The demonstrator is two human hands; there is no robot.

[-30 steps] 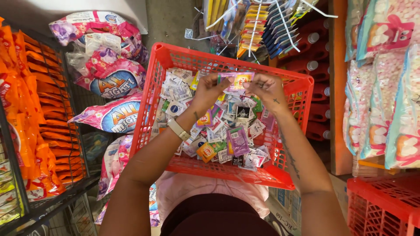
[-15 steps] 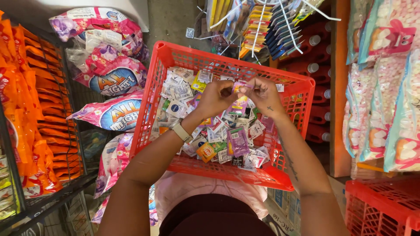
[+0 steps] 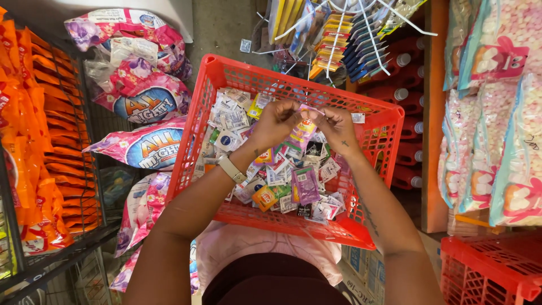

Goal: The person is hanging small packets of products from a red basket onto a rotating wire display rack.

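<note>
Above the red basket (image 3: pixel 379 129) of loose sachets (image 3: pixel 293 181), left hand (image 3: pixel 275 121) and right hand (image 3: pixel 337 125) both pinching one pink sachet strip (image 3: pixel 305 125).

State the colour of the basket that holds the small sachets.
The basket is red, a plastic lattice; the head view shows it plainly, with both hands over the sachets.

A narrow shop aisle under even light: a grey concrete floor (image 3: pixel 217 25), a wire rack (image 3: pixel 53 257) of orange packets (image 3: pixel 42 113) at left, wooden shelving (image 3: pixel 433 113) hung with pastel sweet bags (image 3: pixel 497 113) at right, white display hooks (image 3: pixel 367 22) overhead.
</note>
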